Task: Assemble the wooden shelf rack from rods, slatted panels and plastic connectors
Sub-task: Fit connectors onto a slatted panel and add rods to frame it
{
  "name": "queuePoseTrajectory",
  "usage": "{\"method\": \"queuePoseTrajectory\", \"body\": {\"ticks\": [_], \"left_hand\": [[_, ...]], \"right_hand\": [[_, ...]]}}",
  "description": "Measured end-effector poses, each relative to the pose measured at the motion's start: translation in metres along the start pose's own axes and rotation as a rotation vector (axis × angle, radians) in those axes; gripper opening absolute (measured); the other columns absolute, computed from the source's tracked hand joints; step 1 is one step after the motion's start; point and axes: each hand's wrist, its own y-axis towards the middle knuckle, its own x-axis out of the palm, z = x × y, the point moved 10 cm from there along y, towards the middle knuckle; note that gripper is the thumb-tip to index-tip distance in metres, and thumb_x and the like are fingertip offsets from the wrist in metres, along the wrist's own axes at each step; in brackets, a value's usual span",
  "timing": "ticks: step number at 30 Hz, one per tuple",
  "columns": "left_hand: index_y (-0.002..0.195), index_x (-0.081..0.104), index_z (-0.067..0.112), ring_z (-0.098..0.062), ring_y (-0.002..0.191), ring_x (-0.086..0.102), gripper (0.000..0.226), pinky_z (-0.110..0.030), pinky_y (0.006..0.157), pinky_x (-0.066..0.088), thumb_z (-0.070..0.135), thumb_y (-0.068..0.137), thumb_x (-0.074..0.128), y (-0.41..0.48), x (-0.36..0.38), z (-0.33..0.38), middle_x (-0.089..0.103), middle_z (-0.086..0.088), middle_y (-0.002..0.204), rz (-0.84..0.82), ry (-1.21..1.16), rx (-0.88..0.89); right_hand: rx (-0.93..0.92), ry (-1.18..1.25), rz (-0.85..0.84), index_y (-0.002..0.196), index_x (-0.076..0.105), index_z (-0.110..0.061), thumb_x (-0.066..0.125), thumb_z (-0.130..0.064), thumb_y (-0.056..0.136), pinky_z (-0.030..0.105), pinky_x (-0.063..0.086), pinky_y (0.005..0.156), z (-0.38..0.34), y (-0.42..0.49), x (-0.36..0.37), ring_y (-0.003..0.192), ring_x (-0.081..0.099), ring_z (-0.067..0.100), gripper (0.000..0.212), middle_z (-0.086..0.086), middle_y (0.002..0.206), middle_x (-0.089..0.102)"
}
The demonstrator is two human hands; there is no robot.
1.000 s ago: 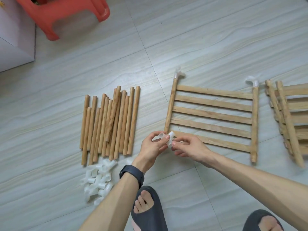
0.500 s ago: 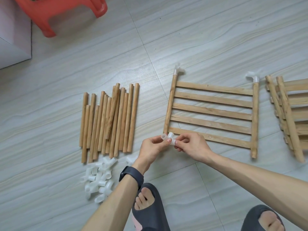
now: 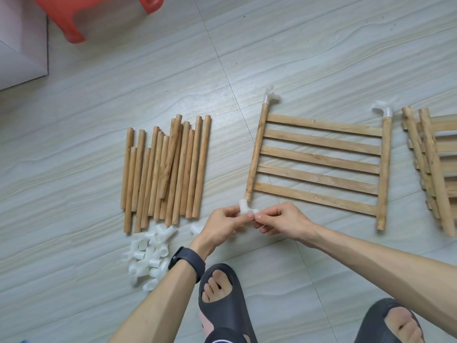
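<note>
1. At the near-left rod end of the slatted panel (image 3: 319, 159): a white tubular plastic connector (image 3: 244, 206), pinched by fingers of the left hand (image 3: 222, 225) and right hand (image 3: 284, 219).
2. Smooth round wooden rods (image 3: 168, 169) lie side by side on the pale tiled floor (image 3: 99, 107).
3. Loose connectors (image 3: 148, 253) are heaped beside the rods' near ends.

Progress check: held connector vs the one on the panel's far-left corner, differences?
Held connector is loose, pinched by left hand and right hand; far-left connector is seated on its post. Held connector is at the panel's near end, far-left connector at the far end. Both white plastic.

Likely a home: grey floor tiles (image 3: 321, 58); red stool (image 3: 71, 21) (slippers (image 3: 222, 318) worn).
</note>
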Motion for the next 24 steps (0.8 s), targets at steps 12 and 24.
{"method": "queuePoseTrajectory", "body": {"ticks": [12, 24], "left_hand": [[0.112, 0.073, 0.025, -0.007, 0.076, 0.066, 0.018, -0.031, 0.086, 0.055, 0.032, 0.095, 0.069, 0.01, 0.008, -0.009, 0.075, 0.008, 0.105, -0.005, -0.094, -0.047], [0.126, 0.065, 0.016, -0.018, 0.09, 0.067, 0.029, -0.024, 0.082, 0.057, 0.023, 0.098, 0.065, 0.013, -0.001, -0.008, 0.074, -0.008, 0.113, 0.059, -0.231, -0.047]], "right_hand": [[-0.385, -1.266, 0.48, 0.128, 0.053, -0.023, 0.064, -0.034, 0.09, 0.041, 0.042, 0.09, -0.031, 0.011, -0.055, 0.12, 0.048, 0.028, 0.041, 0.001, 0.134, 0.053], [-0.387, -1.248, 0.38, 0.139, 0.044, -0.032, 0.055, -0.011, 0.095, 0.033, 0.04, 0.08, -0.033, 0.026, -0.062, 0.111, 0.045, 0.024, 0.05, -0.007, 0.128, 0.049]]}}
